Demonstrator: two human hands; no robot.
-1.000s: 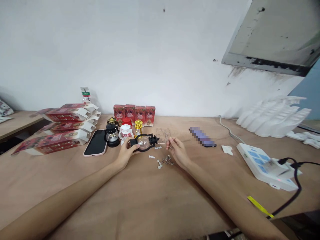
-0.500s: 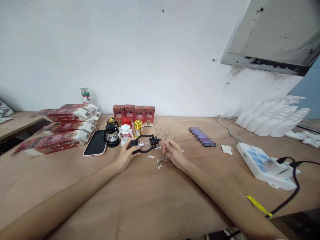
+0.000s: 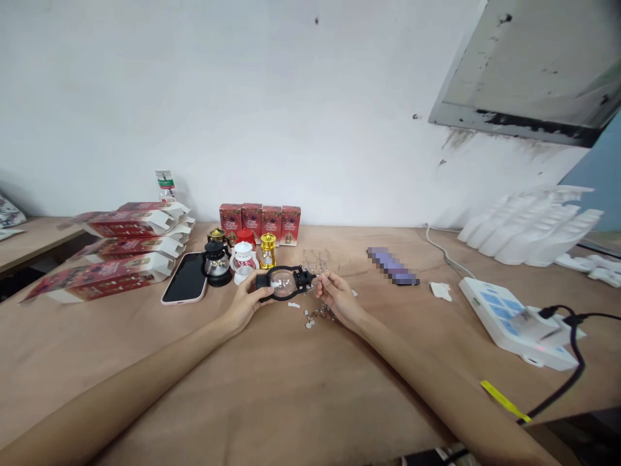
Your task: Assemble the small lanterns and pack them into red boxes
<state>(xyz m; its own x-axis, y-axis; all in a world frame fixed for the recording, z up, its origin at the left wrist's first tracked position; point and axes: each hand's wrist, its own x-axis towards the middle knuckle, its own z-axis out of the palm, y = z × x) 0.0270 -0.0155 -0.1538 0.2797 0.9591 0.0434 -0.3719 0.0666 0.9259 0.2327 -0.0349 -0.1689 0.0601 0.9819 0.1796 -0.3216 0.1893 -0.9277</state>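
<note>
My left hand [image 3: 247, 299] grips a small black toy lantern [image 3: 285, 283] with a clear globe, held on its side above the wooden table [image 3: 272, 382]. My right hand [image 3: 336, 294] is closed in a pinch at the lantern's right end, on something too small to name. Several small button cells [image 3: 317, 314] and white tabs [image 3: 294, 304] lie on the table just below both hands. A clear plastic piece [image 3: 317, 259] lies behind them.
Black, white, red and gold mini lanterns [image 3: 233, 255] stand beside a phone [image 3: 185, 277]. Red boxes [image 3: 261, 223] line the wall; flat red cartons [image 3: 116, 249] pile up left. At right lie a white power strip [image 3: 514, 320] with black cable and white moulded trays [image 3: 528, 223].
My right hand moved left from the table to the lantern's right end. The lantern shifted slightly right and lower in my left hand.
</note>
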